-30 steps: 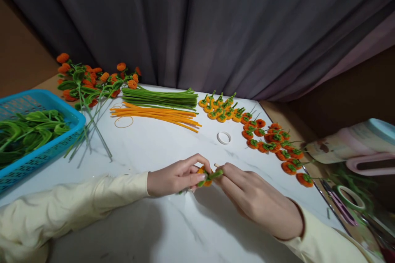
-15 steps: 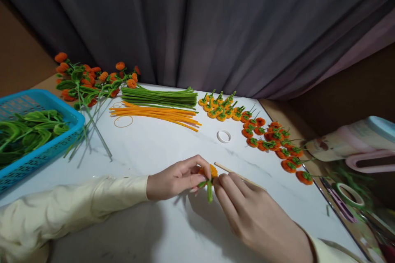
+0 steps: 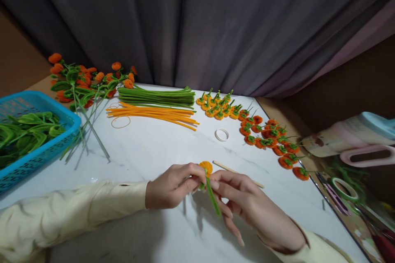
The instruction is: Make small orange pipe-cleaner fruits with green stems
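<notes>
Between my hands is a small yellow-orange pipe-cleaner flower (image 3: 206, 167) with a green pipe-cleaner stem (image 3: 212, 198) slanting down from it. My left hand (image 3: 177, 184) pinches the green part at the flower's base, thumb and forefinger closed. The thumb and forefinger of my right hand (image 3: 243, 197) close on the stem just under the flower head, with the other fingers loosely spread below. A thin wooden stick (image 3: 226, 168) lies on the table behind my right hand, partly hidden by it.
Orange pipe cleaners (image 3: 154, 113) and green pipe cleaners (image 3: 157, 96) lie at the back. Finished yellow flower heads (image 3: 219, 107) and orange flower heads (image 3: 268, 135) sit to the right. A white ring (image 3: 222, 134), blue basket (image 3: 40, 154) of leaves, tumbler (image 3: 333, 135) and green tape roll (image 3: 345, 189) stand around.
The flower has turned so its yellow head faces up and more of the green stem shows. My right hand has rolled over, its lower fingers opening out. The view has shifted slightly.
</notes>
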`<state>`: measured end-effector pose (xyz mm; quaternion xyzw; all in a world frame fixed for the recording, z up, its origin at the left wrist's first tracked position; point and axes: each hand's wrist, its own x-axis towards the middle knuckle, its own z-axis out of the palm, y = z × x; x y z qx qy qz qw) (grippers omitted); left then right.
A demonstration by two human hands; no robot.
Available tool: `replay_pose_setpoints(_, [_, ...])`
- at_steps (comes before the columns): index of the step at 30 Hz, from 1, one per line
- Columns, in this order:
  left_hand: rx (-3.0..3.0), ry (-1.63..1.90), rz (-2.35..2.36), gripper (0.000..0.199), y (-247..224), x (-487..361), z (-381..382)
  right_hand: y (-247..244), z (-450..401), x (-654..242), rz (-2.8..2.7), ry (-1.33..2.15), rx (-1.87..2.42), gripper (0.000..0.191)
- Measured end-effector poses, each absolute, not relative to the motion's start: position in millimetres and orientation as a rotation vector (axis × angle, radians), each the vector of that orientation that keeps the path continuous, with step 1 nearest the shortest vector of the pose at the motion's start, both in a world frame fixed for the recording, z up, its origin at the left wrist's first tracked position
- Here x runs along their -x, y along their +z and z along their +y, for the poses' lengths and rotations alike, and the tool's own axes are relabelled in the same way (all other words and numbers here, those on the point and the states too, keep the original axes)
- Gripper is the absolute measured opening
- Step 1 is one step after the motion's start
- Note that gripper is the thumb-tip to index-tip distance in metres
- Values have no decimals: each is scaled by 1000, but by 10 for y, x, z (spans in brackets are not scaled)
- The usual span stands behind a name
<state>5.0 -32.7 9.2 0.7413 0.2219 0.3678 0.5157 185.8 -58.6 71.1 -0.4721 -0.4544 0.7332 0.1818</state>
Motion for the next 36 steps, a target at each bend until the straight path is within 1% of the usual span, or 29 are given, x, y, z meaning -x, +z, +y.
replay_pose_setpoints(1, [-1748,878,531,12,77,-54,-323,681,-578,-1854,-1196,2107,1299,25])
replay_pose_setpoints(3, [-1628,854,536,16,64,-65,-304,637,-565,-1852,-1174,2055,1278,28])
replay_pose_setpoints(6, [-1417,731,550,35,108,-76,-244,621,-550,-1874,-1375,1813,1353,31])
replay_pose_setpoints(7, [-1371,678,551,39,135,-76,-216,626,-546,-1889,-1470,1720,1373,31])
replay_pose_setpoints(13, [-1371,566,650,36,205,-71,-73,628,-529,-1959,-2003,1106,1350,22])
replay_pose_setpoints(15, [-1396,577,677,34,182,-74,-71,606,-518,-1959,-2042,1015,1337,22])
replay_pose_setpoints(17, [-1415,602,700,32,165,-76,-90,579,-503,-1950,-1979,1110,1356,22])
replay_pose_setpoints(21, [-1538,677,802,31,172,-72,-147,533,-469,-1909,-1644,1471,1443,25])
replay_pose_setpoints(23, [-1629,700,883,31,183,-71,-168,522,-457,-1885,-1526,1532,1476,27])
replay_pose_setpoints(30, [-1643,688,955,33,252,-72,-116,525,-408,-1884,-1475,1470,1447,31])
replay_pose_setpoints(33, [-1732,756,1058,21,321,-47,-74,517,-387,-1902,-1464,1402,1438,29])
replay_pose_setpoints(36, [-1857,629,1059,32,379,-33,-77,500,-387,-1904,-1522,1385,1415,26])
